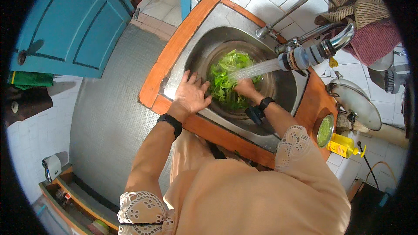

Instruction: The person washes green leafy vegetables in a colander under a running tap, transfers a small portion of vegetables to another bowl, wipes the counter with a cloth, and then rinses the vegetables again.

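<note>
Leafy greens (230, 71) lie in a round see-through bowl (266, 88) set inside a stainless steel sink (199, 47). Water streams onto them from a spray head (294, 59) on the faucet. My right hand (247, 88) reaches into the greens at the bowl's near right side; its fingers are partly hidden by leaves and water, so its grip cannot be made out. My left hand (192, 94) rests with spread fingers at the sink's left rim, beside the bowl, holding nothing. Both wrists wear black bands.
Orange-brown tiles (183, 45) edge the sink. On the right ledge are a metal bowl with light green contents (325, 131) and a yellow soap bottle (341, 145). A glass lid (357, 107) and towels (369, 27) are by the wall. A blue door (75, 23) stands at left.
</note>
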The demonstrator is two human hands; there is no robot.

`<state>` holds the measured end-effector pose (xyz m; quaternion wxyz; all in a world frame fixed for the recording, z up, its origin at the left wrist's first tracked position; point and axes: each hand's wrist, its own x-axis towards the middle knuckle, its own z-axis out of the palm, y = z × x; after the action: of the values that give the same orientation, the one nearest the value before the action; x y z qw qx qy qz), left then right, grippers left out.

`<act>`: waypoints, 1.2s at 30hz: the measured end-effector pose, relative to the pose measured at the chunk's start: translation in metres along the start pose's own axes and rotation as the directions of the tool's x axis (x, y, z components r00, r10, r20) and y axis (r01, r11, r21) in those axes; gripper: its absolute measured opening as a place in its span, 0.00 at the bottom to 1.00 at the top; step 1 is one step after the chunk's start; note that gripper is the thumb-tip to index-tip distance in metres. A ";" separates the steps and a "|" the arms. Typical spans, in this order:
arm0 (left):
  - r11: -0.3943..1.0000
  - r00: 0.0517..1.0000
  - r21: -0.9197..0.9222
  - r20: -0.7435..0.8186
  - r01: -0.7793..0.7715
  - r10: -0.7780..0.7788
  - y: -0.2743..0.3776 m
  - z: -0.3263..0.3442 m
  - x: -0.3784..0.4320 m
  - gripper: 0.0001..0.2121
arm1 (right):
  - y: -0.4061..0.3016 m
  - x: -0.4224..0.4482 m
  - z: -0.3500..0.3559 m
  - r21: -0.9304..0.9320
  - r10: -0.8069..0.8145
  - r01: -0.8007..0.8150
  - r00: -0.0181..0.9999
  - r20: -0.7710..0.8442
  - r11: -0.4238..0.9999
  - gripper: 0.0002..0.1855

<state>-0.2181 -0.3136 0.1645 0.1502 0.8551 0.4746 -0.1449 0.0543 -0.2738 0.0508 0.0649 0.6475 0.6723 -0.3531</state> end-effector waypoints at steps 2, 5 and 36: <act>1.000 1.000 0.017 -0.012 0.017 -0.017 -0.001 0.002 0.000 0.28 | 0.008 0.005 -0.009 0.135 -0.037 0.050 0.994 -0.100 0.990 0.31; 1.000 1.000 -0.022 0.000 0.010 -0.010 -0.003 0.008 0.001 0.28 | 0.026 -0.009 -0.038 0.688 0.165 -0.071 0.984 -0.072 0.722 0.29; 0.999 0.994 -0.053 -0.106 -0.011 0.006 -0.004 0.012 0.001 0.30 | -0.058 -0.023 0.003 -0.238 -0.452 0.438 0.892 -0.005 0.867 0.38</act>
<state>-0.2227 -0.3154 0.1530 0.1483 0.8593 0.4819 -0.0861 0.0033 -0.2891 0.0839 0.0361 0.4736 0.8412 -0.2586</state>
